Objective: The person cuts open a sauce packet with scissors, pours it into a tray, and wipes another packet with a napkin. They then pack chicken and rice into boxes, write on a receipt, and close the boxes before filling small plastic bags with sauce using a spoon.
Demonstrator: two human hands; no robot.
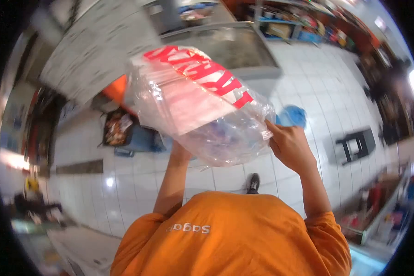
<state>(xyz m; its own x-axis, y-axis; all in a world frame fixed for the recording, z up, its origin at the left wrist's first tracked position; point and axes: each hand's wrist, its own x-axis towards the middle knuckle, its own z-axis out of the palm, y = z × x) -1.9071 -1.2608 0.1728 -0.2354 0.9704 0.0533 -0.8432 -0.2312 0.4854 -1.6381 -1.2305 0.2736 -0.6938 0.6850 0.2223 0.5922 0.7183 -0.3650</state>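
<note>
A large clear plastic bag (198, 96) with red lettering hangs in front of me at the middle of the view, with paler flat contents showing through it. My right hand (287, 142) pinches the bag's gathered right edge between thumb and fingers. On the left, my left hand (181, 149) is behind and under the bag; only its wrist side shows, and the bag hides its fingers.
White tiled floor lies below. A blue bucket (292, 116) and a black stool (355, 146) stand on the right. On the left are a bin with scraps (117, 128) and a marbled tabletop (101, 46). A glass-topped case (225, 46) is ahead.
</note>
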